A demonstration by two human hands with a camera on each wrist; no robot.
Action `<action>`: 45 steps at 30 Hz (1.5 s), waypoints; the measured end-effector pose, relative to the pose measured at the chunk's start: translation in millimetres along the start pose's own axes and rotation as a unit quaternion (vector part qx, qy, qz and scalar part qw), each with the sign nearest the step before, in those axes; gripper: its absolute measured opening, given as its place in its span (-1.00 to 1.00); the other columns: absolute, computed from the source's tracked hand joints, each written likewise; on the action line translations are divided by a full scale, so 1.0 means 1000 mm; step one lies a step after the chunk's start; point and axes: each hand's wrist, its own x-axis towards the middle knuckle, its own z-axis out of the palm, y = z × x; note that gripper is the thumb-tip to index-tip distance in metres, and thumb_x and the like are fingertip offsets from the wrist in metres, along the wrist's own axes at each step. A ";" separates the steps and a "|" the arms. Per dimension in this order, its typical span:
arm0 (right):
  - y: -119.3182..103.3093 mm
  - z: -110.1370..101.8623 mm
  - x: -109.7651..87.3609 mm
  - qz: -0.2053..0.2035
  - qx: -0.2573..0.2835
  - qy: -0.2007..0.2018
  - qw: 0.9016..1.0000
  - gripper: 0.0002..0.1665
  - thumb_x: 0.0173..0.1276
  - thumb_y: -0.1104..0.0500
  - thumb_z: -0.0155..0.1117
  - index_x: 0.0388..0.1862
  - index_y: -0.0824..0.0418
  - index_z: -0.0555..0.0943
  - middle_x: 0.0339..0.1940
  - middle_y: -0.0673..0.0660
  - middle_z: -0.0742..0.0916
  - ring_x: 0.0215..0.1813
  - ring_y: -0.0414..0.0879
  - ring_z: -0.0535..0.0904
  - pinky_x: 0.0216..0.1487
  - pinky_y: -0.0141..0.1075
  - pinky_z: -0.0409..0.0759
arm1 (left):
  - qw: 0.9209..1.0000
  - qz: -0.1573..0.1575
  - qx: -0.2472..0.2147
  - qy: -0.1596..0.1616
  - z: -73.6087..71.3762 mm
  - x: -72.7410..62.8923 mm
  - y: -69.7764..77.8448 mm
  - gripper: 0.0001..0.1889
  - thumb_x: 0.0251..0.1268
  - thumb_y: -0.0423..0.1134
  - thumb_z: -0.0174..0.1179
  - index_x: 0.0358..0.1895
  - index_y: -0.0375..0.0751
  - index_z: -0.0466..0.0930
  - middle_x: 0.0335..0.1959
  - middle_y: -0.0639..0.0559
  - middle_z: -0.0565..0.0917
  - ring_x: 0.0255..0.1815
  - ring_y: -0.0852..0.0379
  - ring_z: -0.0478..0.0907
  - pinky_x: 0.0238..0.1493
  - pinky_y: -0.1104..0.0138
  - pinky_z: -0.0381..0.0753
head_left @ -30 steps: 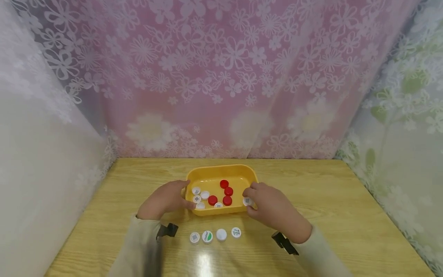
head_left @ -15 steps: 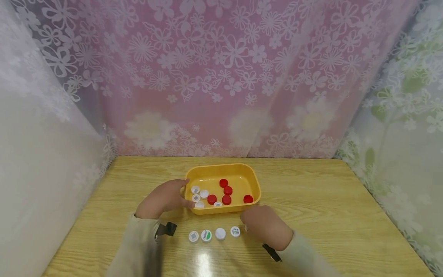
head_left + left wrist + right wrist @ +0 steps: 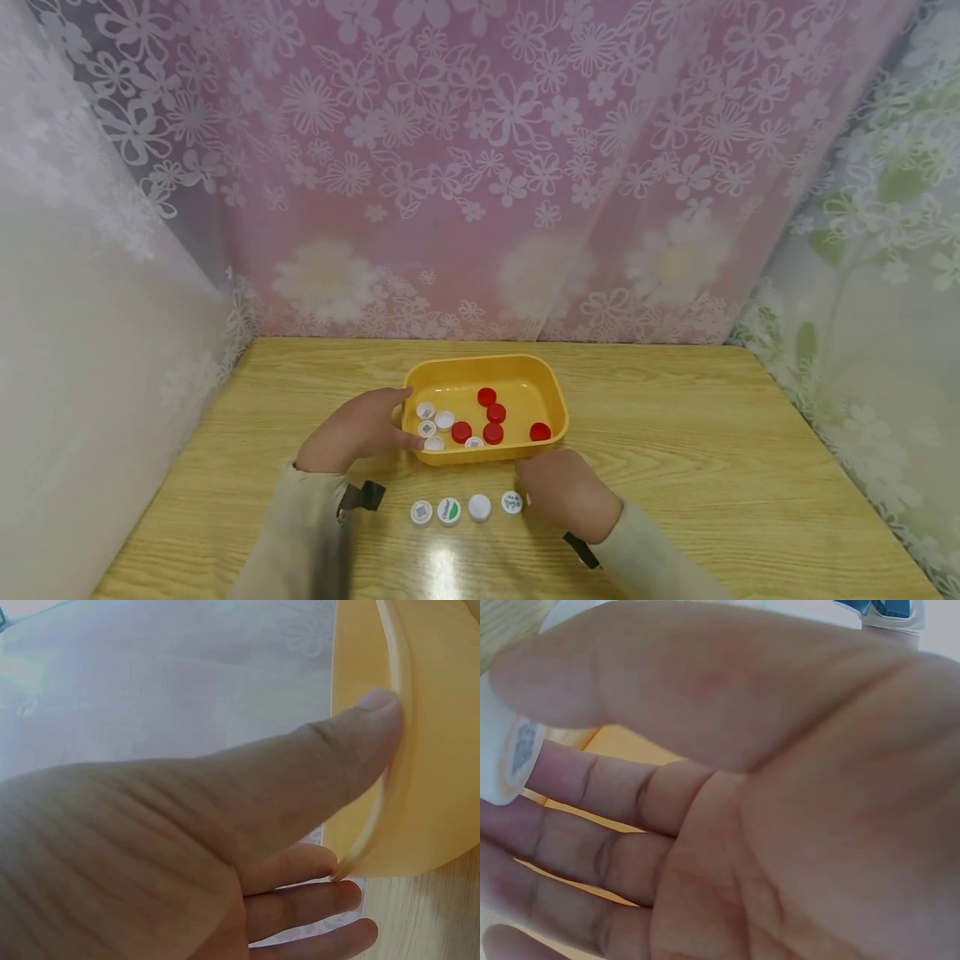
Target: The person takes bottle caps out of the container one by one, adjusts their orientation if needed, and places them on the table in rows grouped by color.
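Note:
My left hand (image 3: 358, 432) grips the left end of a yellow plastic tray (image 3: 536, 367), thumb on its rim; the left wrist view shows the thumb on the tray's edge (image 3: 401, 645) and the other fingers below. Between thumb and forefinger, my right hand (image 3: 727, 787) pinches a white bottle cap (image 3: 506, 754) with a grey square on its face. In the head view this hand (image 3: 566, 492) is low at the table, right of a row of several white caps (image 3: 479, 507), and mostly hides the held cap. Inside the tray lie red caps (image 3: 492, 433) and white caps (image 3: 444, 420).
The wooden table (image 3: 697, 442) extends on both sides of the tray. A pink floral curtain (image 3: 480, 208) hangs behind its far edge, with pale cloth (image 3: 97, 292) at the left and floral cloth (image 3: 885, 292) at the right.
My right hand has taken the white cap out of the tray's right end and brought it down to the right of the row, uncovering a red cap. The left hand stays on the tray.

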 end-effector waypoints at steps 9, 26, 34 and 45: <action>0.000 0.001 0.001 0.004 -0.012 -0.005 1.000 -0.76 0.26 0.20 0.49 -0.49 0.12 0.57 -0.69 -0.01 0.44 -0.59 -0.13 0.33 -0.55 -0.32 0.35 | 1.000 -0.007 0.000 -0.005 0.001 0.001 0.000 -0.06 0.15 0.04 0.55 0.57 -0.18 0.34 0.52 -0.20 0.41 0.55 -0.26 0.29 0.49 -0.18 0.30; 0.002 0.003 0.002 -0.004 -0.055 -0.007 0.998 -0.82 0.32 0.18 0.45 -0.43 0.15 0.63 -0.65 0.00 0.46 -0.57 -0.12 0.36 -0.55 -0.31 0.44 | 1.000 -0.002 0.004 -0.006 -0.001 -0.001 0.003 -0.06 0.17 0.03 0.54 0.57 -0.21 0.32 0.52 -0.21 0.41 0.55 -0.26 0.28 0.49 -0.17 0.31; 0.002 0.002 0.003 0.006 -0.045 -0.016 0.999 -0.89 0.32 0.18 0.45 -0.36 0.15 0.68 -0.61 0.01 0.50 -0.54 -0.11 0.37 -0.49 -0.29 0.50 | 1.000 -0.004 0.001 -0.006 0.001 -0.001 0.002 -0.06 0.16 0.03 0.55 0.57 -0.20 0.32 0.52 -0.20 0.41 0.55 -0.26 0.29 0.48 -0.18 0.32; 0.006 -0.017 -0.005 0.025 0.048 -0.005 0.999 -0.73 0.24 0.14 0.55 -0.29 0.14 0.58 -0.54 -0.03 0.53 -0.49 -0.11 0.40 -0.43 -0.26 0.50 | 1.000 -0.007 -0.019 -0.007 0.000 -0.002 0.002 0.05 0.14 0.03 0.56 0.63 -0.20 0.18 0.56 -0.19 0.35 0.57 -0.26 0.25 0.49 -0.19 0.29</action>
